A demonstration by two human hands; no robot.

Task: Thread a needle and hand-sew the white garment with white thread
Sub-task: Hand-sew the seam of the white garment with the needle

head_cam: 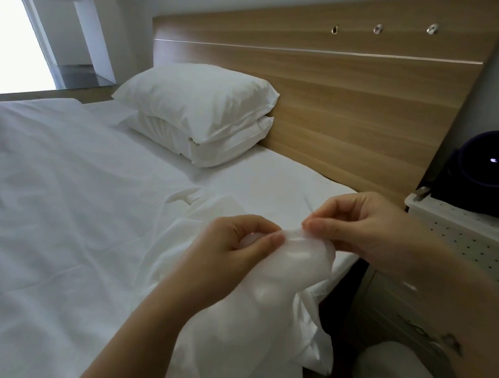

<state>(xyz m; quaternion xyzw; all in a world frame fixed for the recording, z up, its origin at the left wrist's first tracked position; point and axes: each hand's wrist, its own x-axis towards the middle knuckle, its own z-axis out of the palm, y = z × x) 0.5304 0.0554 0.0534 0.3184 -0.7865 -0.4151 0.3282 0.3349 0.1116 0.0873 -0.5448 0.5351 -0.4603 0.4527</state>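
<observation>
Left hand [234, 243] holds the bunched white garment [261, 305] in a clamped grip; right hand [369, 227] pinches its raised fold.

two stacked pillows [201, 111] against a wooden headboard [342, 100]; a dark round device [488, 163] right.

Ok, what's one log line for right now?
left hand: grips white garment | right hand: pinches garment's top fold | needle: too small to tell

Bare forearms [138, 315], perhaps a tattoo [452, 344]
</observation>
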